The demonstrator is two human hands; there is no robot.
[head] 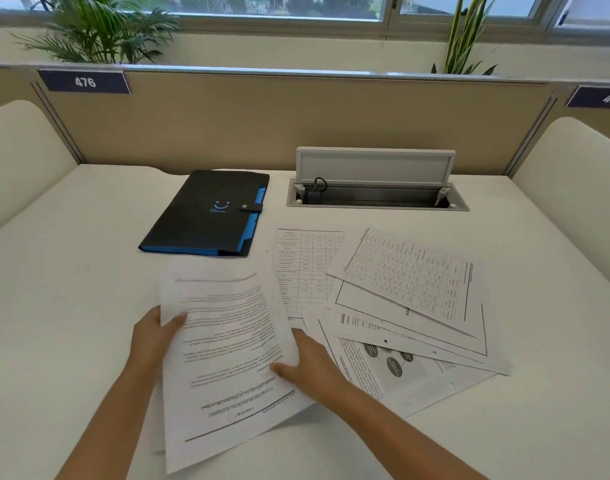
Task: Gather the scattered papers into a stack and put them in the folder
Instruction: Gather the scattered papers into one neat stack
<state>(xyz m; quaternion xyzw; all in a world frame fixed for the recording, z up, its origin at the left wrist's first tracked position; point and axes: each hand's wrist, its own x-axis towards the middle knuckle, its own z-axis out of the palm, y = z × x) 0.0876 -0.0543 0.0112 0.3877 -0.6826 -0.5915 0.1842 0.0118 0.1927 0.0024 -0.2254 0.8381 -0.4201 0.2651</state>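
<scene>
A small bundle of printed text sheets [227,341] is lifted off the white desk in front of me. My left hand [154,337] grips its left edge, thumb on top. My right hand [310,368] holds its right edge, thumb on the page. To the right, several more papers lie fanned and overlapping: a table sheet [303,268], a tilted grid sheet [411,275] on top, and a sheet with dark circles [390,368] beneath. A black folder [206,213] with blue edging and a snap strap lies shut behind the bundle.
An open cable box [376,195] with a raised lid is set into the desk at the back right. A beige partition [279,119] closes off the far side, with cream side panels left and right. Bare desk surface lies to the left of the folder.
</scene>
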